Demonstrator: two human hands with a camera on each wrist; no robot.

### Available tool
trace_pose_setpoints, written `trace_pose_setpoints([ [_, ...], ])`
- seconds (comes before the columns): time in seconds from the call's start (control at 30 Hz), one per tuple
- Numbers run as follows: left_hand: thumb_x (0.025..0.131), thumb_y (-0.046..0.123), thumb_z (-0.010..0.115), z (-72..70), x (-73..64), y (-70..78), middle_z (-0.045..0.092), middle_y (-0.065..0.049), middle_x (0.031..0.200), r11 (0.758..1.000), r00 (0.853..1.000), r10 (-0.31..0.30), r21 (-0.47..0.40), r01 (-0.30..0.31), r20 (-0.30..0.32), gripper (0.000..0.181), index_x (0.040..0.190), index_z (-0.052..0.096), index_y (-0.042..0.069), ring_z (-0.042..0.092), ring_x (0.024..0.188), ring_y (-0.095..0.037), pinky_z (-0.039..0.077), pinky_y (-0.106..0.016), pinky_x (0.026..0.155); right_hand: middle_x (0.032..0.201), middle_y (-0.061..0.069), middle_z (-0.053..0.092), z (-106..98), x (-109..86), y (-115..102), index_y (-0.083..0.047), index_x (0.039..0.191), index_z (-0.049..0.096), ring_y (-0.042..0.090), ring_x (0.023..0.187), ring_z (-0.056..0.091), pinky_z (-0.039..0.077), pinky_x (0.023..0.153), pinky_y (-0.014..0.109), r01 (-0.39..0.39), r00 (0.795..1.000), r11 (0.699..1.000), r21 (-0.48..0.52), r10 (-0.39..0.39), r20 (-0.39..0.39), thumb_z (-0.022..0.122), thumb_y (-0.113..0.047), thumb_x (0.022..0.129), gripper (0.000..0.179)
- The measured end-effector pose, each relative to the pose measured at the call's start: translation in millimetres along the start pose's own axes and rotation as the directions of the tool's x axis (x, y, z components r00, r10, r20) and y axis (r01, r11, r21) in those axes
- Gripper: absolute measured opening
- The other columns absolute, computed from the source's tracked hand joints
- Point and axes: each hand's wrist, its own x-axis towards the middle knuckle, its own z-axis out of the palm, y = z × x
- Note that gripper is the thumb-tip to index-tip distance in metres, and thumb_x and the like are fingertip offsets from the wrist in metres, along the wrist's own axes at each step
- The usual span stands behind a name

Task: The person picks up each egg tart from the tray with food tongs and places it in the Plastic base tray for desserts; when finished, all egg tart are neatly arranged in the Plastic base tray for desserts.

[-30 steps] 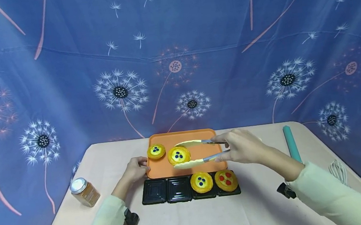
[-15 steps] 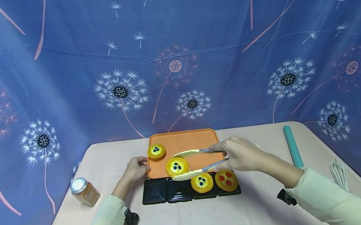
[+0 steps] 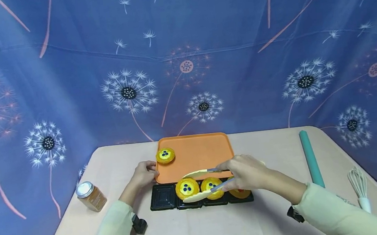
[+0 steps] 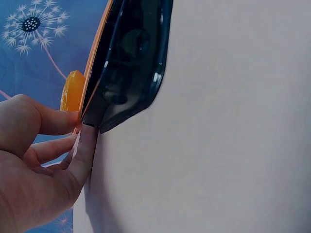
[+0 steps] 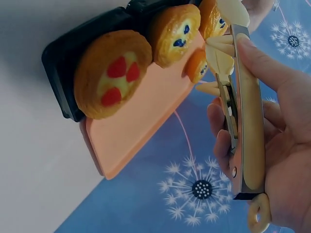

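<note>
The round golden tart with blue berries (image 3: pixel 187 187), topping up between your hands at the black square-celled plastic tray (image 3: pixel 162 198), seems ready for setting down, calling for looser cream-tipped metal tongs (image 3: pixel 195 198), their long axis pointing from your gripping right hand (image 3: pixel 247 171) toward your left hand (image 3: pixel 145 173), which pinches the flat orange tray (image 3: pixel 199 151).

Jar (image 3: pixel 91 196) at left — teal rod (image 3: pixel 311 159), whisk (image 3: pixel 360 189) right.

The right hand (image 5: pixel 287 141) grips tongs (image 5: pixel 250 116); their tips (image 5: pixel 234 12) seemingly touch a blue-dotted tart (image 5: pixel 209 20); a red-topped tart (image 5: pixel 112 75) sits in the black tray (image 5: pixel 62 60).
</note>
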Motion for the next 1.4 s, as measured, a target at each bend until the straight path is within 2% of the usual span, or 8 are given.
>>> trace_pose_setpoints([
  [0.03, 0.086, -0.009, 0.061, -0.5, -0.1, 0.0, 0.056, -0.016, 0.097, 1.0, 1.0, 0.001, -0.002, -0.001, 0.001, 0.041, 0.126, 0.057, -0.013, 0.06, 0.074, -0.022, 0.057, -0.031, 0.058, 0.105, 0.001, 0.074, 2, 0.7, 0, -0.009, 0.12, 0.073, 0.003, 0.053, 0.039, 0.033, 0.045, 0.022, 0.002, 1.0, 1.0, -0.004, -0.002, 0.001, 0.087, -0.035, 0.074, 0.054],
  [0.27, 0.086, -0.009, 0.062, -1.7, -0.7, 1.4, 0.057, -0.016, 0.097, 1.0, 1.0, -0.001, -0.005, 0.001, 0.003, 0.041, 0.126, 0.057, -0.012, 0.06, 0.074, -0.022, 0.057, -0.031, 0.058, 0.105, 0.002, 0.074, 10, 3.2, 0, -0.01, 0.118, 0.073, 0.004, 0.059, 0.045, 0.037, 0.049, 0.023, -0.007, 1.0, 0.999, -0.034, 0.007, 0.01, 0.088, -0.037, 0.073, 0.054],
  [0.6, 0.085, -0.008, 0.063, -2.7, 1.1, -0.4, 0.057, -0.016, 0.098, 1.0, 1.0, -0.016, -0.015, 0.016, -0.004, 0.043, 0.127, 0.057, -0.011, 0.06, 0.074, -0.022, 0.057, -0.03, 0.058, 0.105, 0.003, 0.074, 9, 1.3, 1, -0.009, 0.117, 0.073, 0.004, 0.059, 0.045, 0.038, 0.048, 0.023, -0.006, 1.0, 1.0, -0.02, 0.006, -0.004, 0.088, -0.035, 0.073, 0.054],
  [0.77, 0.085, -0.008, 0.062, -3.0, 0.3, -0.1, 0.057, -0.016, 0.098, 1.0, 1.0, -0.016, -0.012, 0.016, 0.005, 0.043, 0.128, 0.056, -0.011, 0.06, 0.074, -0.022, 0.057, -0.03, 0.059, 0.11, 0.005, 0.073, 8, 1.2, 0, -0.005, 0.123, 0.07, 0.002, 0.054, 0.04, 0.04, 0.049, 0.023, -0.02, 1.0, 1.0, 0.005, 0.02, -0.004, 0.089, -0.04, 0.07, 0.066],
  [0.9, 0.085, -0.009, 0.062, -2.8, -1.0, 0.3, 0.057, -0.017, 0.098, 1.0, 1.0, -0.01, -0.008, 0.01, 0.005, 0.043, 0.128, 0.056, -0.012, 0.06, 0.074, -0.022, 0.057, -0.031, 0.059, 0.115, 0.006, 0.071, 6, 2.3, 0, -0.003, 0.127, 0.066, 0.004, 0.066, 0.051, 0.046, 0.056, 0.023, -0.038, 0.999, 0.998, 0.054, 0.04, -0.037, 0.09, -0.045, 0.067, 0.078],
  [1.03, 0.086, -0.009, 0.062, -2.2, -1.4, 0.6, 0.057, -0.017, 0.098, 1.0, 1.0, -0.004, -0.009, 0.004, 0.003, 0.042, 0.127, 0.056, -0.012, 0.06, 0.074, -0.022, 0.057, -0.031, 0.058, 0.115, 0.005, 0.071, 1, 2.3, 0, -0.004, 0.128, 0.066, 0.008, 0.078, 0.057, 0.048, 0.059, 0.023, -0.064, 0.995, 0.995, 0.073, 0.069, -0.066, 0.089, -0.049, 0.066, 0.08],
  [1.4, 0.086, -0.009, 0.063, -2.9, -2.1, 0.8, 0.057, -0.017, 0.098, 0.999, 1.0, -0.001, -0.032, 0.002, 0.009, 0.042, 0.127, 0.055, -0.013, 0.059, 0.073, -0.021, 0.057, -0.03, 0.057, 0.115, 0.008, 0.071, -15, 8.6, 3, -0.003, 0.129, 0.065, 0.013, 0.079, 0.061, 0.05, 0.062, 0.024, -0.046, 0.992, 0.995, 0.085, 0.055, -0.115, 0.086, -0.054, 0.068, 0.082],
])
